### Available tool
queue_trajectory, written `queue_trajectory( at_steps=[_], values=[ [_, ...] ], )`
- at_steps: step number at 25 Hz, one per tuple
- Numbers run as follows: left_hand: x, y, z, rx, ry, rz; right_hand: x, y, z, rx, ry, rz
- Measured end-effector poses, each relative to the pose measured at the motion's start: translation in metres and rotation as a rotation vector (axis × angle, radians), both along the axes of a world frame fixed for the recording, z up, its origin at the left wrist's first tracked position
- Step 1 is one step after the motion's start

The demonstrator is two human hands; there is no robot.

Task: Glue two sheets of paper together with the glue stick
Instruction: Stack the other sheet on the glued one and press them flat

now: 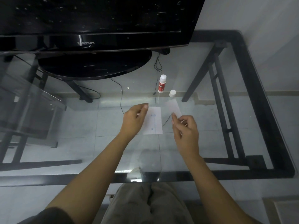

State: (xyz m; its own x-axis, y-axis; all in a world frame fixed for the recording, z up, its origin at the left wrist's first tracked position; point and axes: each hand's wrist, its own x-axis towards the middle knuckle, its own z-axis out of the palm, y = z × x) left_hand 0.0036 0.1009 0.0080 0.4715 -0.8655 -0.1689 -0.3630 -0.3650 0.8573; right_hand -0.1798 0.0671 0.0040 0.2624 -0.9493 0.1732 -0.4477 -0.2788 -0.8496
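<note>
Table (242,110): a clear glass top in a black metal frame; floor tiles and cables showed through it.
First sheet (154,122): a small white sheet of paper lay flat on the glass at the middle of the table, with faint blue marks on it. Every place below is given relative to this sheet.
Second sheet (174,107): a smaller, paler slip of paper sat just right of the first sheet, tilted; whether it touched the glass could not be told.
Left hand (135,119): it rested over the left edge of the first sheet, fingers curled loosely, thumb tip by the sheet's far left corner; no firm pinch could be made out.
Right hand (186,128): it was just right of the first sheet, thumb and forefinger pressed together on the near end of the second sheet.
Glue stick (161,84): it stood upright beyond the first sheet, red label, white top.
Cap (172,93): a small white cap stood beyond the sheet, just right of the glue stick.
Television (97,21): a black set on a round base stood farther beyond the sheet, to the left.
</note>
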Motion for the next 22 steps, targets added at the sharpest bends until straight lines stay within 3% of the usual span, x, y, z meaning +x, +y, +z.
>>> queue_trajectory(
  at_steps=[2,4,7,10,11,15,17,19,22],
  values=[
    [0.005,-0.005,0.017,0.022,0.353,0.042,0.008,0.002,0.002,-0.041,0.086,0.059],
    [0.009,-0.009,0.027,0.053,0.449,-0.009,0.016,0.003,-0.001,-0.076,0.187,0.116],
    [0.011,-0.014,0.030,0.061,0.451,-0.030,0.029,0.003,0.006,0.094,0.138,0.076],
    [0.019,-0.018,0.029,0.053,0.415,0.019,0.031,0.010,0.007,-0.004,0.274,0.324],
    [0.024,-0.020,0.029,0.055,0.397,0.014,0.031,0.011,0.010,0.033,0.238,0.351],
    [0.045,-0.024,0.030,0.121,0.377,-0.127,0.042,-0.012,0.018,0.256,-0.090,-0.095],
    [0.049,-0.025,0.030,0.140,0.388,-0.174,0.046,-0.027,0.017,0.460,-0.077,-0.062],
    [0.047,-0.024,0.029,0.141,0.416,-0.163,0.047,-0.035,0.014,0.518,-0.051,-0.007],
    [0.035,-0.013,0.014,0.116,0.500,0.010,0.044,-0.034,0.000,0.597,-0.097,-0.038]
  ],
)
